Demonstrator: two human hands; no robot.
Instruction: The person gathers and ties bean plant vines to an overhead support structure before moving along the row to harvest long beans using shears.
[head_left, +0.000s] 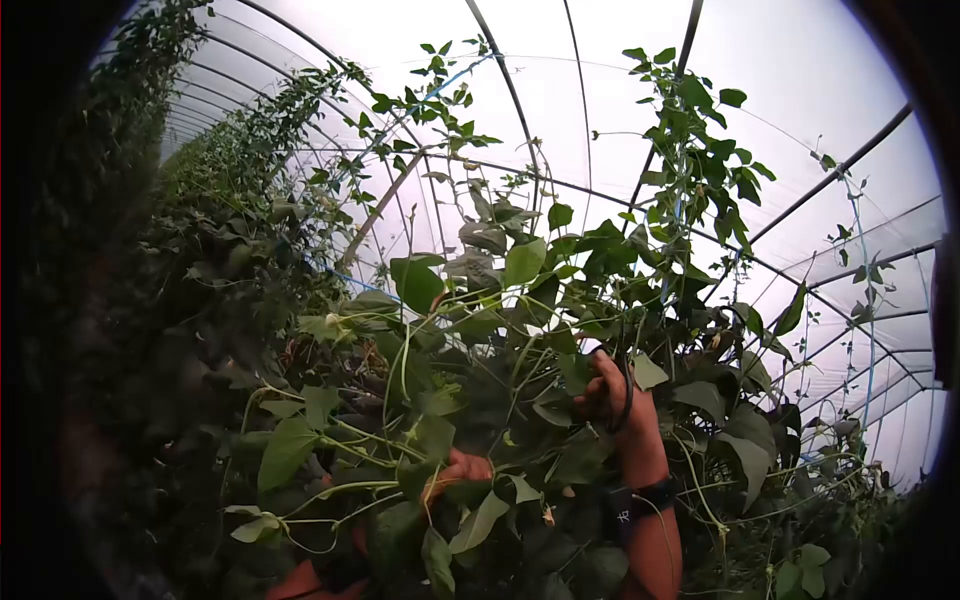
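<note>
Leafy climbing bean vines (525, 262) fill the space before me, with thin green stems crossing in all directions. My right hand (603, 388) is raised among them, its fingers curled round scissors (628, 392). Only a dark loop handle of the scissors shows; leaves hide the blades. Lower and to the left, my left hand (466, 468) is sunk in the foliage. Just its bent fingers appear, closed close to several stems, and leaves cover what they grip. A dark band (655, 496) circles my right wrist.
Curved metal hoops (845, 165) carry a pale plastic cover overhead. Blue strings (868, 300) hang at the right, with vines climbing some of them. A dense row of plants (235, 190) runs back along the left. Dark foliage crowds around both forearms.
</note>
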